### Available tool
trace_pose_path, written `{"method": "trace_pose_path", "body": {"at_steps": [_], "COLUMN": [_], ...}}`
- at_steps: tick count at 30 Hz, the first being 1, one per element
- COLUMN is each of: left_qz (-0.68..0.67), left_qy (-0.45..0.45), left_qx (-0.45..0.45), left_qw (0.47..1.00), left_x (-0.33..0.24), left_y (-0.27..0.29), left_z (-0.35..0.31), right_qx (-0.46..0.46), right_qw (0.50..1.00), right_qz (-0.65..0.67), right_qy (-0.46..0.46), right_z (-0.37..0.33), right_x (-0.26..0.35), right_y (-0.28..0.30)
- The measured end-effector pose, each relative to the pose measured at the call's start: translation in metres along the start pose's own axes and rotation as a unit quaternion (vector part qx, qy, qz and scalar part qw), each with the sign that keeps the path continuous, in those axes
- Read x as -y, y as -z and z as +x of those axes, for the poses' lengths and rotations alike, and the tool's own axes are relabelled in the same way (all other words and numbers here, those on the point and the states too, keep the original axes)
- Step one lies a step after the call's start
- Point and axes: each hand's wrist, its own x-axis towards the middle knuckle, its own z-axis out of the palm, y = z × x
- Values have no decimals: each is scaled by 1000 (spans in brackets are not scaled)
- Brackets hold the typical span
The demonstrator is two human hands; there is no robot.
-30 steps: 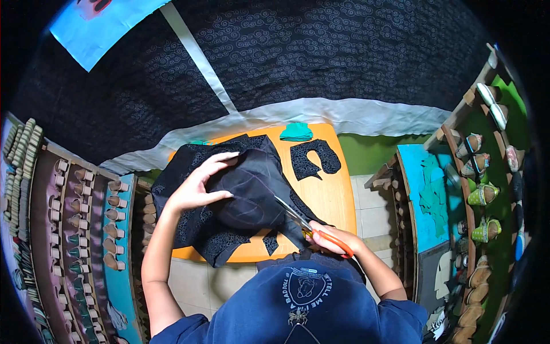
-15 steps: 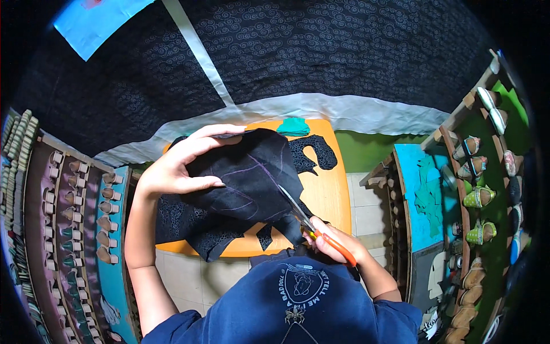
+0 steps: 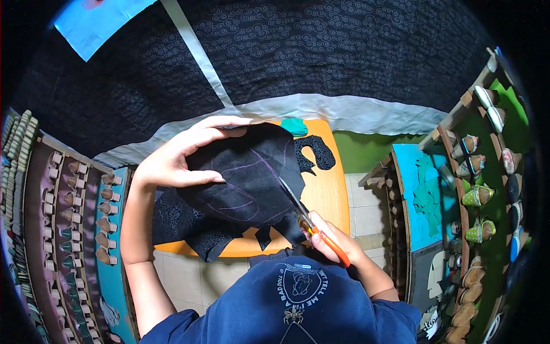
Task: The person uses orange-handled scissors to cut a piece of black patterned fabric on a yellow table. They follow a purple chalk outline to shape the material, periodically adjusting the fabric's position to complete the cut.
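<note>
My left hand (image 3: 186,152) grips the upper left edge of a black sheet (image 3: 246,189), possibly leather, with its thumb on the near face and fingers behind. Purple curved outlines are drawn on that face. In my right hand (image 3: 338,238) are scissors with orange handles (image 3: 339,252). Their blades (image 3: 295,198) lie against the right part of the sheet, along a drawn line; whether they are fully closed is hard to see. The sheet is raised and tilted above the orange table (image 3: 323,200). Under it lies more black textured material (image 3: 177,221).
Black cut pieces (image 3: 321,152) and a green folded stack (image 3: 294,127) lie at the table's far right. Racks of shoe forms (image 3: 106,223) stand at left. To the right are a blue surface with green scraps (image 3: 427,195) and a shoe rack (image 3: 478,198).
The sheet has tilted slightly, with its upper edge moving a little to the right. My left hand has shifted slightly; the scissors remain at the sheet's right part.
</note>
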Motion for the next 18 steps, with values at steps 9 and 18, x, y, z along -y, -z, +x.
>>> {"method": "trace_pose_path", "body": {"at_steps": [9, 18], "left_qz": [34, 50], "left_qy": [9, 20], "left_qx": [-5, -5], "left_qw": [999, 999], "left_x": [-12, -20], "left_y": [5, 9], "left_z": [2, 5], "right_qx": [-32, -63], "right_qw": [999, 996], "right_qz": [-12, -1], "right_qy": [16, 63], "right_z": [-3, -4], "right_x": [1, 1], "right_y": [-4, -8]}}
